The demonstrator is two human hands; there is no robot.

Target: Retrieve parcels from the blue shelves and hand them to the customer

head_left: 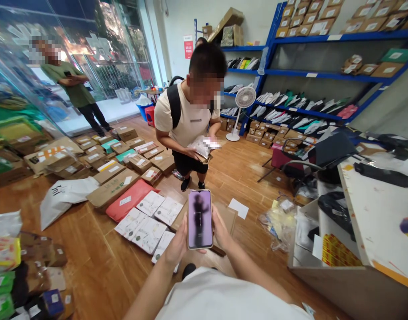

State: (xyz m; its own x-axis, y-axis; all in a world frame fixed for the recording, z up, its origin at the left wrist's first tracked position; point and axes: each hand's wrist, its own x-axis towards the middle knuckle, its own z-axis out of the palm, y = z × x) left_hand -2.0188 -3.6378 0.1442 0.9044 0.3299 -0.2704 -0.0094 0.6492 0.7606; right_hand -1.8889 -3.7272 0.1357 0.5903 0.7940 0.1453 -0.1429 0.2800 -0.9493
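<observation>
I hold a smartphone [200,219] upright in front of me, its lit screen facing me. My left hand [177,244] cups its left edge and bottom. My right hand [221,230] grips its right edge. Beyond the phone a person in a cream T-shirt [190,115] with a black backpack bends over a white plastic parcel [201,146] held in both hands. Parcels lie on the wooden floor between us: white mailers [149,222], a red mailer [130,200] and cardboard boxes [112,189].
A second person in a green shirt [75,86] stands by the glass front at the left. Blue shelves [324,73] with parcels line the right wall, a white fan [242,111] in front. A counter [373,222] and a chair [310,160] stand at the right.
</observation>
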